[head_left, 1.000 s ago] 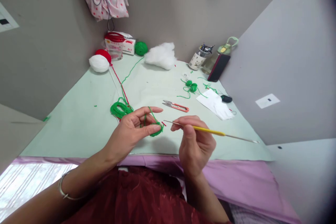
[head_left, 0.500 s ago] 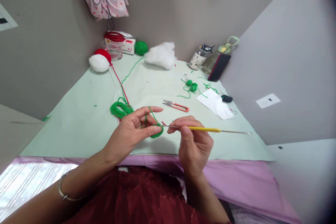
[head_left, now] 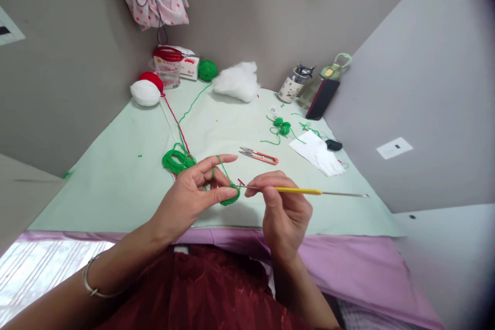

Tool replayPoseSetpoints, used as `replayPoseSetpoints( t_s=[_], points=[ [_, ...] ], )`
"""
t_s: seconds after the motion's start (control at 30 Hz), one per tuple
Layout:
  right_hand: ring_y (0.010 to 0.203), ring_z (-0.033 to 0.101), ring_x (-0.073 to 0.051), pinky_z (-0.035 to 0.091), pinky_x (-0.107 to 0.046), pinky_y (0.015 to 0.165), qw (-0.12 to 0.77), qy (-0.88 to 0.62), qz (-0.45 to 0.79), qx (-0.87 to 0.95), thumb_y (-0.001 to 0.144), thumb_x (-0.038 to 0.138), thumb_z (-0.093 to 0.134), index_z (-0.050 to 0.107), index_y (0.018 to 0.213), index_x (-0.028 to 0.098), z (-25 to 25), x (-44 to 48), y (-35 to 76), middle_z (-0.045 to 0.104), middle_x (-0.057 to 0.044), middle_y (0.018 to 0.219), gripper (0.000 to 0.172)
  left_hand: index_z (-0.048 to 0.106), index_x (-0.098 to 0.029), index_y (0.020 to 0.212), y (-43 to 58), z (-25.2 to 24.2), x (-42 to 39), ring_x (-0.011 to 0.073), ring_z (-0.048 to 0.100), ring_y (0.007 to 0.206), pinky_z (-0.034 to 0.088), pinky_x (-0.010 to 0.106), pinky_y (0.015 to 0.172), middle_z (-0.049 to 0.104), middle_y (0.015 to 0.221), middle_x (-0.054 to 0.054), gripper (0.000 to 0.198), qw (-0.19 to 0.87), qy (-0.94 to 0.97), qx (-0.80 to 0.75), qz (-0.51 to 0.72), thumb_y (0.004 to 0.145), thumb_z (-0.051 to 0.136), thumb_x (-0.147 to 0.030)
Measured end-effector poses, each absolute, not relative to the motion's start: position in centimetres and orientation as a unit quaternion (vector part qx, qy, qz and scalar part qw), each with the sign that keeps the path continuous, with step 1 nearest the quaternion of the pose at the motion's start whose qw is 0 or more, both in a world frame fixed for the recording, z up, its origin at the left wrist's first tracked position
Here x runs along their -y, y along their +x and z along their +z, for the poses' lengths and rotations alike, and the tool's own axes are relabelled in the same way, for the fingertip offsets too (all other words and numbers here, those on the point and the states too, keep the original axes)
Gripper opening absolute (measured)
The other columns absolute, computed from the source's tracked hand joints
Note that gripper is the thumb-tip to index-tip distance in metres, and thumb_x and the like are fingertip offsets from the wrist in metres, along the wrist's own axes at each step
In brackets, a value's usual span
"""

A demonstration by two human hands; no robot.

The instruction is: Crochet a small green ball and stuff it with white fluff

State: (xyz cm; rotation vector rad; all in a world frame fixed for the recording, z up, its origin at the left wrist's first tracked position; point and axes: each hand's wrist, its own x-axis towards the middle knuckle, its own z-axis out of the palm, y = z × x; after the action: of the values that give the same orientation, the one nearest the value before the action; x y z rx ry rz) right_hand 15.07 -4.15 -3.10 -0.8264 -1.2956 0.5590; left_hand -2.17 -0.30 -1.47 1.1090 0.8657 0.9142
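Between thumb and fingers, my left hand point(head_left: 193, 188) pinches a small round green crochet piece point(head_left: 231, 199). Green yarn runs up from the piece over the raised index finger of that hand. My right hand point(head_left: 288, 211) is closed around the yellow grip of a crochet hook point(head_left: 299, 190), whose left tip meets the top edge of the piece. A short bit of red yarn point(head_left: 241, 182) shows beside that tip. Behind my left hand lies a loose coil of green yarn point(head_left: 178, 161).
Orange-handled thread snips point(head_left: 259, 155) lie beyond my hands. Farther back are white stuffing point(head_left: 236, 82), a green yarn ball point(head_left: 208, 70) and a white yarn ball point(head_left: 145, 93). To the right are small green pieces point(head_left: 285, 128), white paper point(head_left: 317, 152), a pen cup point(head_left: 293, 84) and a phone point(head_left: 323, 99).
The crochet hook and my right hand have shifted slightly to the left. My left index finger is a little higher, and the crochet piece stays in my left hand.
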Motion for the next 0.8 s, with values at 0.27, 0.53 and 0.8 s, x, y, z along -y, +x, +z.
replayPoseSetpoints(
  t_s=[0.27, 0.53, 0.8],
  points=[
    [0.073, 0.067, -0.015, 0.055, -0.032, 0.068, 0.679, -0.365, 0.292, 0.566, 0.102, 0.022, 0.063, 0.078, 0.097, 0.024, -3.25, 4.18, 15.24, 0.072, -0.002, 0.082, 0.016, 0.065, -0.023, 0.142, -2.3, -1.1, 0.24, 0.0123, 0.057, 0.073, 0.046, 0.029, 0.079, 0.062, 0.075, -0.007, 0.067, 0.668, 0.505, -0.378, 0.395, 0.079, 0.088, -0.025],
    [0.065, 0.068, -0.014, 0.058, -0.03, 0.063, 0.681, -0.344, 0.4, 0.508, 0.1, 0.031, 0.067, 0.076, 0.091, 0.022, -3.77, 3.8, 15.25, 0.071, -0.001, 0.08, 0.016, 0.049, -0.02, 0.159, -2.31, -0.71, 0.59, 0.0142, 0.06, 0.072, 0.05, 0.03, 0.08, 0.063, 0.071, -0.007, 0.09, 0.695, 0.484, -0.367, 0.385, 0.077, 0.088, -0.023],
    [0.072, 0.068, -0.016, 0.057, -0.034, 0.068, 0.678, -0.376, 0.325, 0.541, 0.103, 0.028, 0.062, 0.076, 0.095, 0.024, -3.75, 4.34, 15.07, 0.072, -0.002, 0.081, 0.017, 0.044, -0.021, 0.161, -2.24, -0.64, 0.62, 0.0137, 0.058, 0.072, 0.048, 0.03, 0.082, 0.062, 0.07, -0.009, 0.096, 0.671, 0.495, -0.387, 0.394, 0.076, 0.086, -0.017]
  ],
)
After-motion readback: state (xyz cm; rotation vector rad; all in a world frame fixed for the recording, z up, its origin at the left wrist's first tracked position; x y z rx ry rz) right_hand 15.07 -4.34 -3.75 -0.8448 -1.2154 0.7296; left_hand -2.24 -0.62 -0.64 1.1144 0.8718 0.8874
